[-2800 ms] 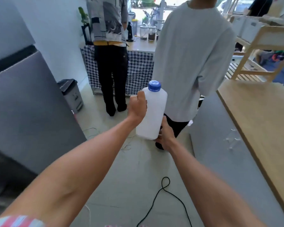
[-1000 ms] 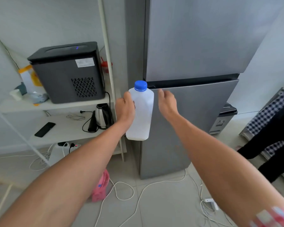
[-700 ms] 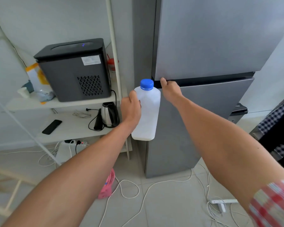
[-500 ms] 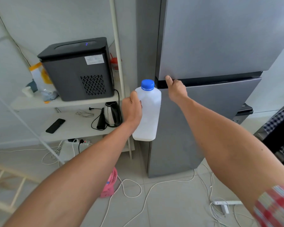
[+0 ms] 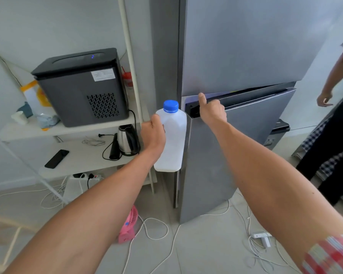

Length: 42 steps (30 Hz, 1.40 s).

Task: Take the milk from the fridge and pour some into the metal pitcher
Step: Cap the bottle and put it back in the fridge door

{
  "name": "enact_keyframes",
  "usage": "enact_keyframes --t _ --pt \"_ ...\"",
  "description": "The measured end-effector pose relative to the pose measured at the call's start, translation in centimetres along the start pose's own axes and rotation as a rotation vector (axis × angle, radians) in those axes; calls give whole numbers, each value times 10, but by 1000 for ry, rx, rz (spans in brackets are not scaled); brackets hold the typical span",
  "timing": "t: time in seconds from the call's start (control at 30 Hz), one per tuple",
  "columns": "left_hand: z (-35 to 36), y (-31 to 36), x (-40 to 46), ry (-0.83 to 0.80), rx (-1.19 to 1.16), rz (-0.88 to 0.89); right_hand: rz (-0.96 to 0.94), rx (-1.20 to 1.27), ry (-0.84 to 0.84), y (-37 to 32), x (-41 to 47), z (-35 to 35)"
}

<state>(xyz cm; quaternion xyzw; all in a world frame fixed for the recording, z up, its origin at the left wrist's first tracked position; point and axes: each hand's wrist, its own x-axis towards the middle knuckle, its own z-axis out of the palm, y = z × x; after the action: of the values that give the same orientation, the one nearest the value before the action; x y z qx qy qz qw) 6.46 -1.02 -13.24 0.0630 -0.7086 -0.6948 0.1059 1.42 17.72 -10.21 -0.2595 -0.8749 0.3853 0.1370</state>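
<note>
left hand: grip (image 5: pixel 153 133) is wrapping around the side of the translucent white plastic milk bottle with blue screw cap (image 5: pixel 171 139), fingers curled on it, holding it in the air just left of the door edge
right hand: grip (image 5: pixel 211 111) is hooking over the top edge of the grey metal lower fridge door (image 5: pixel 226 155), fingers curled into the dark handle recess, thumb pointing up
fridge: tall grey two-door fridge (image 5: pixel 246 46); lower door is standing slightly ajar, gap showing along its top left corner
bottle position: in the air, in front of the fridge's left side, above the floor, not resting on anything; cap on
bottle axis: long axis is running vertical, upright, cap pointing up, base pointing at the floor; contents level too hard to tell
step in hand: probably opening the lower door with the bottle in hand; pitcher is not in view
how to do it well: keep pulling at the handle end, swinging the door wide before moving the bottle; keep the bottle upright and clear of the swinging door edge, which is sitting just beside it
risk: door edge could be knocking the bottle
</note>
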Motion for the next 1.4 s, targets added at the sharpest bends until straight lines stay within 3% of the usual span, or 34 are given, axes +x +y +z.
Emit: enact_keyframes --t 0.23,0.57,0.8,1.0,1.2,1.4 --pt "17 -5 -14 -19 13 -16 137 -98 129 36 -37 -52" --pt "80 -35 -58 -128 -19 -97 197 -243 69 108 -87 -163" --pt "128 -36 -90 -98 -52 -192 193 -455 206 146 -118 -209" --pt "168 -59 -116 -88 -191 -377 83 -543 383 186 -125 -231" --pt "206 -88 -142 -40 -539 -631 7 -572 517 217 -120 -247" --pt "233 -129 -163 19 -503 -788 -36 -640 580 229 -111 -249"
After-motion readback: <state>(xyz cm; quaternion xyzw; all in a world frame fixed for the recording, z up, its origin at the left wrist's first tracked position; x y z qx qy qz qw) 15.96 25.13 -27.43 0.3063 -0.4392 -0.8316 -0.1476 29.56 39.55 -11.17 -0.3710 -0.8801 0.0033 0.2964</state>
